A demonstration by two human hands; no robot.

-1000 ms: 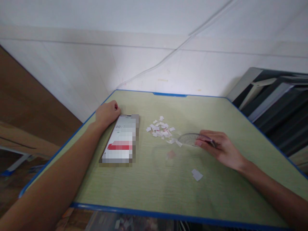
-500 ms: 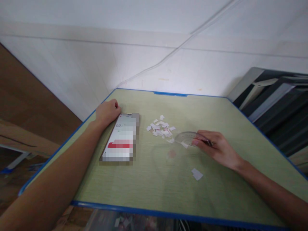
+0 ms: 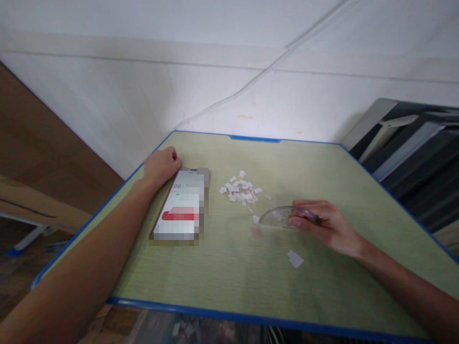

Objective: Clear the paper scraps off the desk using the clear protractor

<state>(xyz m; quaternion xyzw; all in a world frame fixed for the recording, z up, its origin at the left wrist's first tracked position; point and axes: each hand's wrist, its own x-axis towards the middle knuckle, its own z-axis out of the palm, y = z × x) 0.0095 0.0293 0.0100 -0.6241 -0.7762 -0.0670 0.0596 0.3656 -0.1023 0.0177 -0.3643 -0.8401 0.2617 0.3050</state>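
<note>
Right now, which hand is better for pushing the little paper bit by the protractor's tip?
Probably the right hand: it grips the clear protractor, whose tip is right by that paper bit. The left hand is farther away, curled up beside the phone.

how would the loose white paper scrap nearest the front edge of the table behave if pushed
The white paper scrap looks thin and small, so it is probably very light and easily shifted. Lying nearly flat, it would likely slide rather than roll. The table looks smooth, so friction may be low.
</note>
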